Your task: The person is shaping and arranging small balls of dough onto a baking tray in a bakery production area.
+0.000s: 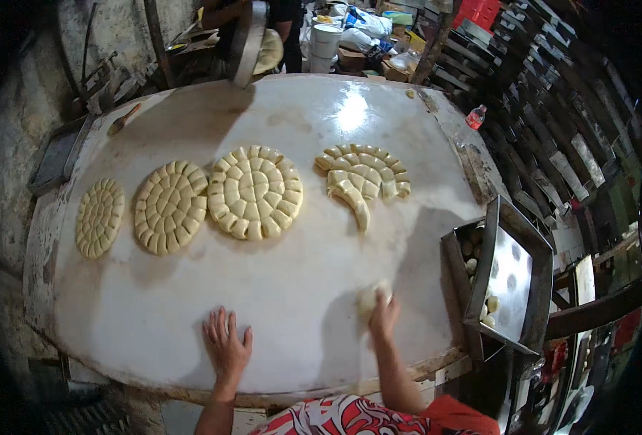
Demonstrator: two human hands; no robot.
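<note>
My left hand [227, 341] rests on the pale worktable [263, 275] with its fingers spread. My right hand [383, 313], to its right, is closed around a pale, blurred item [367, 299] I cannot make out, low over the surface. Beyond my hands lie three round slabs of cut dough [100, 217] [169, 206] [256, 192] in a row, plus a broken, partial round [364, 170] with a loose strip hanging toward me. Right of my right hand, tilted metal trays [513, 283] are stacked with several dough balls [491, 312] inside.
Across the table a co-worker [283, 25] stands by an upright metal pan [243, 47]. A wooden utensil [121, 123] and a dark tray [60, 156] sit at left. A plastic bottle [475, 117] is at back right, beside racks of slats [560, 159]. White buckets [324, 47] stand behind.
</note>
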